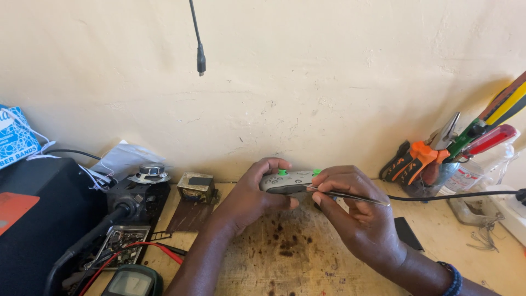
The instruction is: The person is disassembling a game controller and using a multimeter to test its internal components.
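- The grey game controller (pixel 289 181) was largely covered by both hands; only its top face, two green thumbsticks and part of its lower edge showed.
- The tip of the thin metal tool (pixel 350 197) met the controller's lower edge, but the exact point of contact was hidden behind the right hand's fingers.
- The black case (pixel 38 219) at the left, the multimeter (pixel 133 281) at the bottom edge and the blue box (pixel 15 137) at the far left were each cut off by the frame.
- A clear plastic container (pixel 438 178) stood at the right against the wall; it held orange-handled pliers (pixel 419 156), a red-handled tool (pixel 489 140) and a green-and-yellow-handled tool (pixel 496 112), all leaning to the right.
- The left hand (pixel 246 197) was closed around the controller's left end, thumb beneath and fingers curled over the top, holding it just above the stained wooden bench (pixel 285 257).
- The right hand (pixel 353 211) was closed in a pinch on the metal tool, with its fingertips also resting on the controller's right end.
- A black cable (pixel 455 195) ran from behind the right hand to the right edge.
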